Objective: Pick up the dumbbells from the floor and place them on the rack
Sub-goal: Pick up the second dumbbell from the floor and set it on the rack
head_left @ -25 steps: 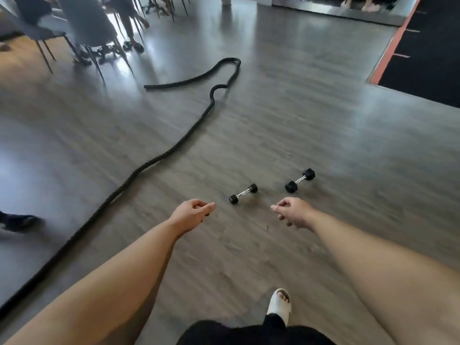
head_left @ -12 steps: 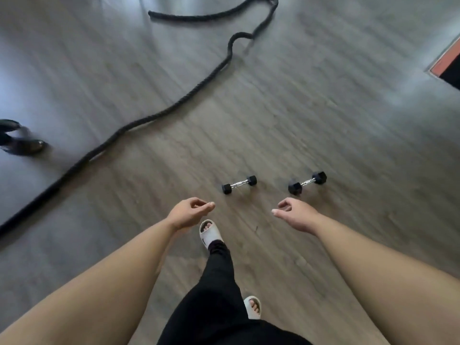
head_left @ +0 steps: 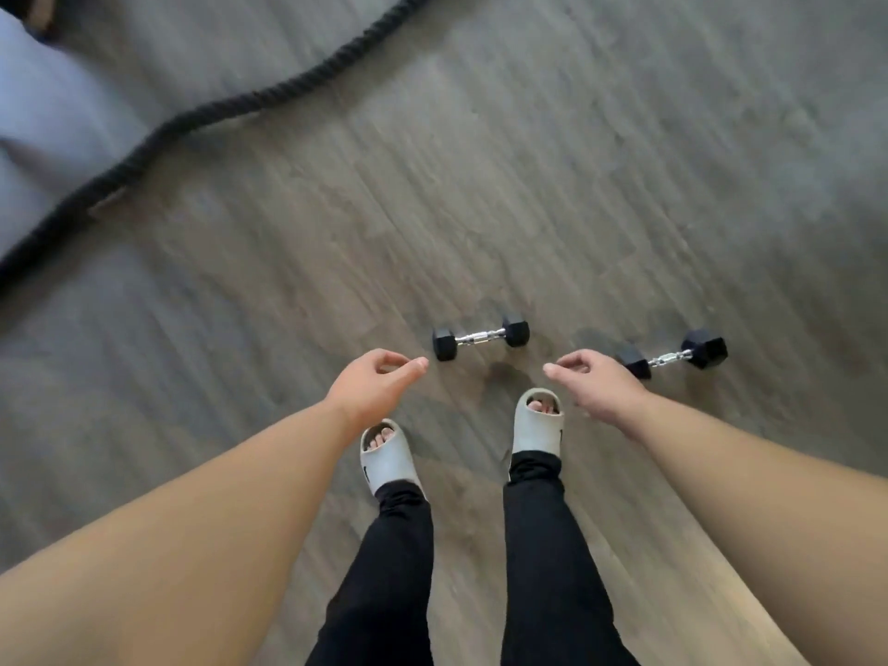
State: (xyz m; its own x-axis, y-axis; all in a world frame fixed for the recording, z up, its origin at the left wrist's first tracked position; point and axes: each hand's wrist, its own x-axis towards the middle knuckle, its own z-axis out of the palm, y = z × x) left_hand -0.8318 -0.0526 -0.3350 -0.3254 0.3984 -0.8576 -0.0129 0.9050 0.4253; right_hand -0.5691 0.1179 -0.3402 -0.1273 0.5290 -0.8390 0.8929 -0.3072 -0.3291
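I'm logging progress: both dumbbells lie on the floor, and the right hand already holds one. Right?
Not quite. In the head view both dumbbells, the left dumbbell and the right dumbbell, lie on the floor, but the right hand is empty and above the floor, holding neither.

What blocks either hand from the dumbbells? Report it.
Nothing visible does. Both hands, left hand and right hand, are empty, with bare floor before the left dumbbell and right dumbbell.
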